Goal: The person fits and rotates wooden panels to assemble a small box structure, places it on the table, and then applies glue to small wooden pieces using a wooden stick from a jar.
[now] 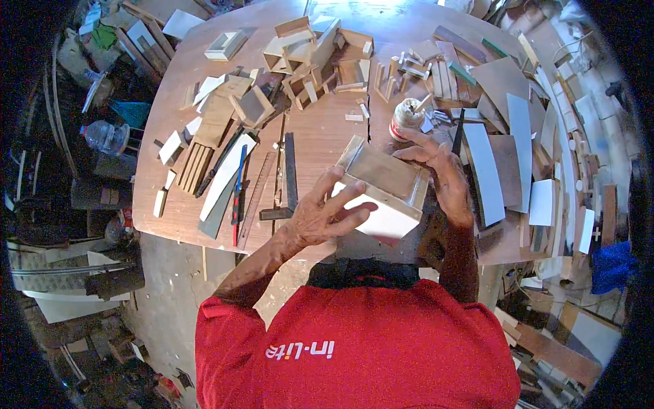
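I hold a small wooden box (394, 175) tilted above the table's near edge. Its recessed brown face points up, and its near side is bright white. A pale strip, perhaps glue, runs along its right rim. My left hand (327, 211) grips the left end, with some fingers spread across the white side. At the far right corner, my right hand (446, 170) has its fingers apart, their tips at the rim; its thumb is hard to make out. Just beyond the box stands an uncapped jar (405, 121) of whitish paste with a stick in it.
The brown table (327, 129) bears several small wooden frames (300, 51) at the back. A black-headed hammer or square (289, 177), a ruler (259, 198) and a blue-and-red cutter (238, 194) lie left of the box. White and brown panels (485, 170) crowd the right side.
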A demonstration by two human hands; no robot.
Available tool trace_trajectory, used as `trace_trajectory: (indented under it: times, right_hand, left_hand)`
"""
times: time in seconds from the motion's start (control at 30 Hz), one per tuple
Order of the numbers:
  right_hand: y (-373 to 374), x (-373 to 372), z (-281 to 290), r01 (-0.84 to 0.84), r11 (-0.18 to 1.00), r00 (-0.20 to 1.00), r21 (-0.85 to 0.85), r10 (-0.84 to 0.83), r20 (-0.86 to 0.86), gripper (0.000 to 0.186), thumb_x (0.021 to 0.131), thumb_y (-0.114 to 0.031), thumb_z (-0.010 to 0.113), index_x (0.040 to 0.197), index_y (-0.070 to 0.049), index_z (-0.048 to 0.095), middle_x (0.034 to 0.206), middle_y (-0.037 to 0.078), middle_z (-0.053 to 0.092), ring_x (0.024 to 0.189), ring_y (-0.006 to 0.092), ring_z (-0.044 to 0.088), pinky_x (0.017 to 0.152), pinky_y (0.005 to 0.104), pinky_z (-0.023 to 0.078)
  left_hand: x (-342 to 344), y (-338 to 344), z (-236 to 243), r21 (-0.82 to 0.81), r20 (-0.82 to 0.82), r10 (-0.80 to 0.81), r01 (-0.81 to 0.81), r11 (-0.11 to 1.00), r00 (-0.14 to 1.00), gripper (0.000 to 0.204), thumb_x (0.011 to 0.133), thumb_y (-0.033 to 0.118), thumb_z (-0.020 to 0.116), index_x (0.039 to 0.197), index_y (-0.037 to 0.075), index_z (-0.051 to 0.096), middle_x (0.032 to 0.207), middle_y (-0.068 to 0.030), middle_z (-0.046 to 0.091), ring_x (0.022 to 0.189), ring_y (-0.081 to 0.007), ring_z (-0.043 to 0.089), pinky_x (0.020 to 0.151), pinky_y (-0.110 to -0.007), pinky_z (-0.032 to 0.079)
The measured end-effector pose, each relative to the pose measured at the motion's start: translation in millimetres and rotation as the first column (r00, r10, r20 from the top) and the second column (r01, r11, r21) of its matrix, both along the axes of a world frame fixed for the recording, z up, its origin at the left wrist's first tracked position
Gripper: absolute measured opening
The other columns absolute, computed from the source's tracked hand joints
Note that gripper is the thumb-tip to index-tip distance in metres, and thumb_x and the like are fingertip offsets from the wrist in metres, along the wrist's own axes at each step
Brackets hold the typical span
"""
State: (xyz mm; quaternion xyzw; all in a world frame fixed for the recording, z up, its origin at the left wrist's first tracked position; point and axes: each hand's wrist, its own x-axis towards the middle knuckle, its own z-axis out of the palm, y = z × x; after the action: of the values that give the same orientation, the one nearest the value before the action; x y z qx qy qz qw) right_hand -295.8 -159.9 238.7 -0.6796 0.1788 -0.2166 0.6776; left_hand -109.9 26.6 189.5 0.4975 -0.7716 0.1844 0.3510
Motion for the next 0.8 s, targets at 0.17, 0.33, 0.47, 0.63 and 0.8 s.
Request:
trace_trajectory:
  times: [0.17,0.33,0.47,0.63,0.8]
  right_hand:
    - [3,1,2,0.047,0.999,0.998,0.014,-0.047,-0.029,0.078,0.095,-0.06,0.018,0.132,0.003,0.044,0.109,0.015,0.063,0.101,0.0227,0.059,0.095,0.0339,0.039]
    - [-4,0,-16,0.017,0.988,0.996,0.155,-0.03,0.087,0.079,0.096,-0.059,0.017,0.132,0.006,0.043,0.116,0.019,0.06,0.11,0.0269,0.056,0.1,0.0369,0.036]
    - [-2,-2,-36,0.016,0.955,0.953,0.296,-0.104,0.283,0.064,0.098,-0.049,0.028,0.128,0.004,0.05,0.122,0.014,0.058,0.105,0.0216,0.058,0.094,0.0321,0.042]
    - [-9,-9,-67,-0.276,0.796,0.874,0.539,-0.026,0.485,0.061,0.098,-0.046,0.031,0.129,0.003,0.049,0.123,0.013,0.057,0.106,0.0218,0.057,0.095,0.0323,0.041]
    - [-9,-17,-77,-0.401,0.693,0.84,0.599,0.017,0.543,0.058,0.098,-0.043,0.034,0.131,0.003,0.047,0.125,0.012,0.057,0.107,0.022,0.057,0.096,0.0326,0.041]
  left_hand:
    - [-4,1,5,0.002,0.013,0.061,-0.061,0.998,0.998,0.076,0.061,0.008,0.084,0.122,0.025,0.042,0.138,-0.0088,0.041,0.117,-0.0438,0.045,0.086,-0.047,0.053]
    - [-1,7,-3,0.011,0.01,0.06,-0.06,0.998,0.998,0.047,0.065,0.016,0.078,0.108,0.022,0.061,0.131,-0.0133,0.043,0.13,-0.0427,0.03,0.104,-0.051,0.031]
    - [-7,13,3,0.096,-0.093,0.099,-0.091,0.991,0.991,0.047,0.078,0.023,0.07,0.118,0.018,0.049,0.132,-0.018,0.042,0.126,-0.0456,0.032,0.103,-0.054,0.03]
    - [-16,15,11,0.131,-0.172,0.143,-0.121,0.984,0.975,0.048,0.089,0.034,0.058,0.129,0.017,0.039,0.132,-0.0205,0.041,0.126,-0.0464,0.031,0.104,-0.055,0.025]
    - [-28,8,17,-0.019,-0.329,0.037,-0.045,0.999,0.944,0.069,0.079,0.023,0.072,0.136,0.021,0.033,0.133,-0.0191,0.041,0.128,-0.0452,0.03,0.103,-0.054,0.029]
